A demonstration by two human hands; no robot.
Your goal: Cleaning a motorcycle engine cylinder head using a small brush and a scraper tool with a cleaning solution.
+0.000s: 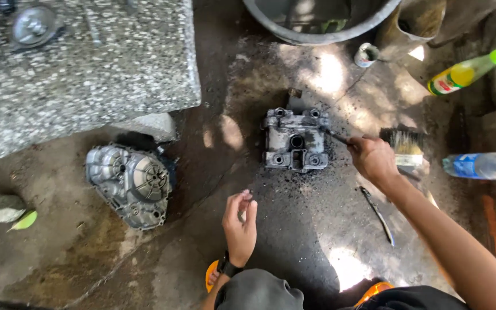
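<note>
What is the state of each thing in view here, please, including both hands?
Cylinder head: flat on the ground, sooty, upper face showing.
Right hand: gripping a thin tool whose tip meets the cylinder head's edge.
Left hand: empty, fingers loosely curled, touching nothing.
Engine cover: on the ground, apart.
Paintbrush: lying behind the right hand.
Green-capped bottle: capped, on its side.
Clear bottle: on its side.

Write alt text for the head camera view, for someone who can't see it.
Seen from above, a person's right hand holds a thin tool against a grimy metal engine part on oil-stained ground, while the left hand hovers empty nearby. A paintbrush lies beside the right hand, two bottles further right, and a ribbed engine cover left, below a stone slab.
</note>
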